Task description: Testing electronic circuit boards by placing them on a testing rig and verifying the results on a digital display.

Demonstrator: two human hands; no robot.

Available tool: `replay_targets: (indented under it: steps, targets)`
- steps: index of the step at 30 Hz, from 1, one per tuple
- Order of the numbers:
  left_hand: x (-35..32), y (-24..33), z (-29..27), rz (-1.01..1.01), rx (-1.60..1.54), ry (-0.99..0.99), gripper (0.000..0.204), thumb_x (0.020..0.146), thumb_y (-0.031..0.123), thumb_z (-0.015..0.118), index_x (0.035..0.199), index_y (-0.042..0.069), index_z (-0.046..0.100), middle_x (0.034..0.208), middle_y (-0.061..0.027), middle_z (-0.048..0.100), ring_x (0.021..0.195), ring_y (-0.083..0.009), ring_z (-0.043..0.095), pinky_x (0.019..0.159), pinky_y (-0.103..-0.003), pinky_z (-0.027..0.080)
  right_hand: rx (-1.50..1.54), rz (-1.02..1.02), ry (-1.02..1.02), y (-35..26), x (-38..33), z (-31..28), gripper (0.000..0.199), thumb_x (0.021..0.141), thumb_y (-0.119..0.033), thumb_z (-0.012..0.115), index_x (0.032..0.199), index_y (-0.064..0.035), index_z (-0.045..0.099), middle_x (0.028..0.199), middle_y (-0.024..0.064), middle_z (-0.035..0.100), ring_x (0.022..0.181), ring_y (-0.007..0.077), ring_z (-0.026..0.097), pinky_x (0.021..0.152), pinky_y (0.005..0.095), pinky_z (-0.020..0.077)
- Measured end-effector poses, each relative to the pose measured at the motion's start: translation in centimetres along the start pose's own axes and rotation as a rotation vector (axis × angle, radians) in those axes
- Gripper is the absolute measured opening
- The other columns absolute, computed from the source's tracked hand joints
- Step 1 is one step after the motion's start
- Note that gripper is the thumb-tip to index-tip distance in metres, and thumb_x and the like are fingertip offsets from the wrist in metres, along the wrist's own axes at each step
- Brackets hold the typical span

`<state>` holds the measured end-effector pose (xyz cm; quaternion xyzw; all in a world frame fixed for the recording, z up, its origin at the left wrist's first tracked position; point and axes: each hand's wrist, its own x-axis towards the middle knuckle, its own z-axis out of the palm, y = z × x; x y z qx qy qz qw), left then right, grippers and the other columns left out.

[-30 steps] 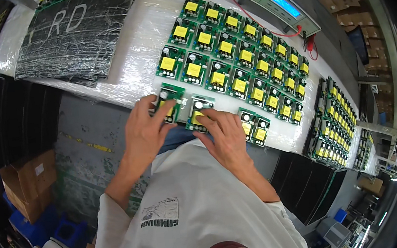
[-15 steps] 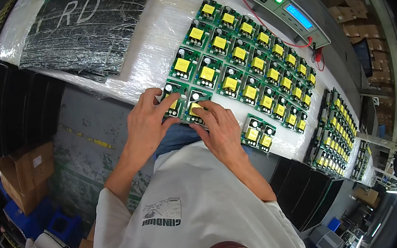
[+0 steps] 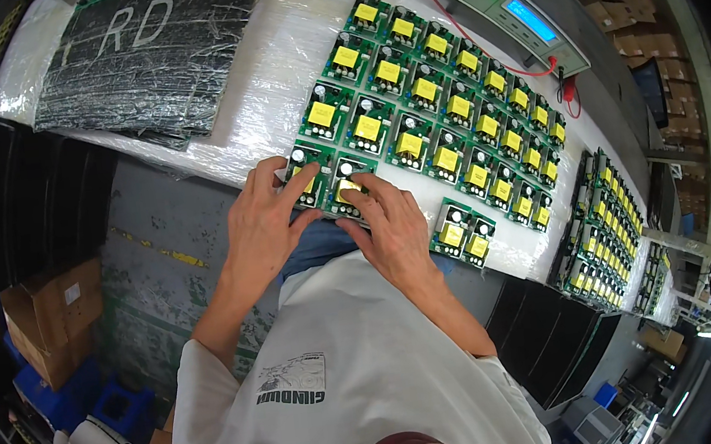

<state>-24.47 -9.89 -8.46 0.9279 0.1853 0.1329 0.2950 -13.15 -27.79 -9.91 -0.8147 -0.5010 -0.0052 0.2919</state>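
Note:
At the table's near edge, two green circuit boards lie side by side, edges touching or joined; I cannot tell which. My left hand (image 3: 261,220) grips the left circuit board (image 3: 301,156), fingers over its top and thumb at its near edge. On the right circuit board (image 3: 347,172), my right hand (image 3: 393,228) has bent fingers by the yellow transformer (image 3: 344,191) and the thumb at the near edge. Both boards carry a round capacitor. Beyond them stretch rows of similar boards (image 3: 424,91). A separate pair of boards (image 3: 463,233) lies right of my right hand.
A bench tester (image 3: 516,18) with a lit screen and red lead stands at the back right. Stacked boards (image 3: 600,238) fill the right end of the white-wrapped table (image 3: 256,84). A black film-wrapped stack (image 3: 149,61) lies far left. Cardboard boxes (image 3: 56,326) stand on the floor at left.
The view has shifted slightly. Both hands keep their hold on the same two boards, with only a slight shift of the fingers.

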Motion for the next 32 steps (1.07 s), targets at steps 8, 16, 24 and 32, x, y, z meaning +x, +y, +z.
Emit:
replay_targets:
  steps: [8, 16, 24, 32]
  targets:
    - [-1.6, 3.3, 0.6, 0.128, 0.097, 0.18, 0.057, 0.082, 0.019, 0.087, 0.136, 0.018, 0.069, 0.118, -0.0066, 0.059, 0.095, -0.0216, 0.06, 0.076, -0.035, 0.053, -0.009, 0.081, 0.117, 1.2, -3.7, -6.4, 0.043, 0.081, -0.015, 0.089, 0.12, -0.0067, 0.072, 0.133, 0.0074, 0.067, 0.1, 0.0235, 0.067, 0.091, 0.0348, 0.0523]
    - [-2.2, 11.8, 8.5, 0.448, -0.035, -0.133, 0.057, 0.086, 0.025, 0.085, 0.138, 0.012, 0.067, 0.071, 0.0012, 0.065, 0.051, -0.0144, 0.056, 0.049, -0.026, 0.043, -0.07, 0.509, 0.014, 3.9, -11.8, -13.5, 0.049, 0.08, -0.012, 0.086, 0.125, -0.008, 0.068, 0.133, 0.0033, 0.067, 0.103, 0.0229, 0.068, 0.086, 0.0346, 0.0534]
    - [-0.7, 12.4, 12.4, 0.552, 0.217, -0.213, 0.065, 0.094, 0.029, 0.077, 0.148, 0.004, 0.053, 0.064, -0.0011, 0.067, 0.042, -0.0136, 0.057, 0.041, -0.027, 0.038, 0.011, 0.491, 0.082, 6.4, -14.1, -11.2, 0.051, 0.078, 0.002, 0.085, 0.125, -0.0059, 0.068, 0.133, 0.006, 0.067, 0.094, 0.0214, 0.066, 0.082, 0.0326, 0.0562]
    - [-0.7, 11.9, 7.9, 0.455, 0.173, -0.183, 0.075, 0.091, 0.03, 0.08, 0.153, 0.004, 0.046, 0.063, -0.0028, 0.071, 0.044, -0.0221, 0.063, 0.041, -0.033, 0.043, 0.162, 0.463, 0.074, 5.8, -13.3, -10.9, 0.047, 0.082, -0.002, 0.08, 0.126, -0.0091, 0.067, 0.137, 0.0047, 0.066, 0.11, 0.0256, 0.069, 0.092, 0.0359, 0.0546]
